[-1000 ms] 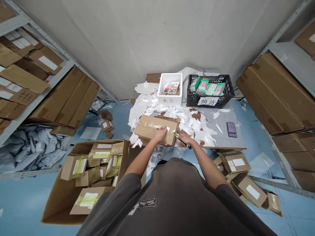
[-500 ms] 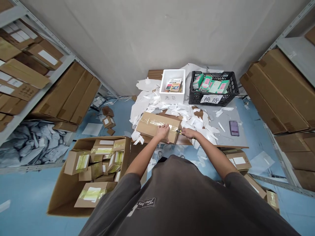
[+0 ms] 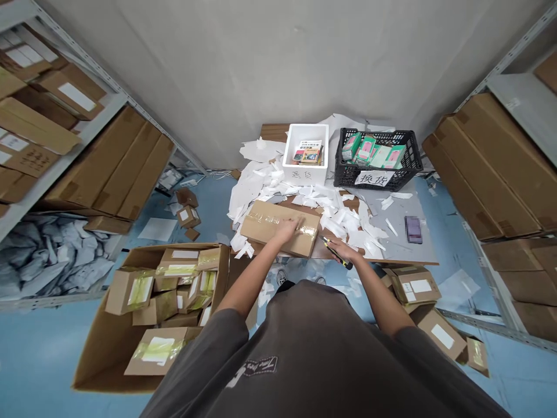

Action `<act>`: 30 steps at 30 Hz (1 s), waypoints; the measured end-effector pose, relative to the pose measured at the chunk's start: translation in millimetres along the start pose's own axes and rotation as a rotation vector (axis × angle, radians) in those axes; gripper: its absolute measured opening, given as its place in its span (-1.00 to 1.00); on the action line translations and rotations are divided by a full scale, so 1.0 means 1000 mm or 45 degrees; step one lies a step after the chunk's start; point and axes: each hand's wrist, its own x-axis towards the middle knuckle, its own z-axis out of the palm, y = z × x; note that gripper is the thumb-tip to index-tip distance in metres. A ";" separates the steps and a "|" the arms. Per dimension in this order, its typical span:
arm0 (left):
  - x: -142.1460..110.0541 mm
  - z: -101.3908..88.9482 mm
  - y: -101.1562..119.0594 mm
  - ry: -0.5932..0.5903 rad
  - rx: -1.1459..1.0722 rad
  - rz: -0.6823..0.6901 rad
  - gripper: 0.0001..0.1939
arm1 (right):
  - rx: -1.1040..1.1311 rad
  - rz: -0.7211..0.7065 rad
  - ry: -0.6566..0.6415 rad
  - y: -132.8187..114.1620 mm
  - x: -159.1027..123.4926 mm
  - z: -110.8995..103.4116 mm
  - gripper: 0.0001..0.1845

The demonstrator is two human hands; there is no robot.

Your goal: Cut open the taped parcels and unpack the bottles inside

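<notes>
A long taped cardboard box (image 3: 267, 219) lies at a slant near the front of the table. On its top rests my left hand (image 3: 287, 228), fingers reaching right over the shiny clear tape; it is slightly blurred but looks open. My right hand (image 3: 343, 249) is closed around a yellow-and-black utility knife (image 3: 333, 253), just off the box's right end. The blade side points up and left toward the box, apart from it.
White paper scraps (image 3: 343, 220) cover much of the table. Behind stand a white bin (image 3: 305, 175) of booklets and a black crate (image 3: 378, 179) of green boxes. A purple phone-like object (image 3: 413, 230) lies right. A large carton (image 3: 100, 342) of parcels stands left; shelves flank both sides.
The knife has come away from the box's right end, moving right and toward me with my right hand. My left hand has shifted slightly on the box top.
</notes>
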 end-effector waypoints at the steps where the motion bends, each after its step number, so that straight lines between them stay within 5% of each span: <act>1: 0.007 -0.002 -0.004 0.064 0.025 -0.012 0.01 | 0.029 -0.027 0.030 0.000 -0.003 0.000 -0.42; 4: 0.030 -0.003 -0.013 0.165 0.099 -0.003 0.21 | 0.017 -0.066 0.093 -0.007 -0.008 0.003 -0.35; 8: 0.047 0.006 -0.030 0.010 0.066 0.027 0.37 | -0.300 -0.201 0.271 -0.021 -0.005 0.013 -0.40; 11: 0.044 0.013 -0.043 0.029 0.057 0.139 0.23 | -0.609 -0.234 0.342 -0.024 0.001 0.019 -0.62; 16: 0.037 0.021 -0.052 0.129 0.072 0.274 -0.06 | -0.899 -0.150 0.408 -0.023 0.000 0.027 -0.60; 22: 0.041 0.033 -0.051 0.306 0.087 0.336 -0.10 | -0.992 -0.128 0.497 -0.025 -0.003 0.037 -0.60; 30: 0.044 0.035 -0.054 0.358 0.034 0.339 -0.16 | -1.059 -0.093 0.569 -0.030 0.003 0.046 -0.59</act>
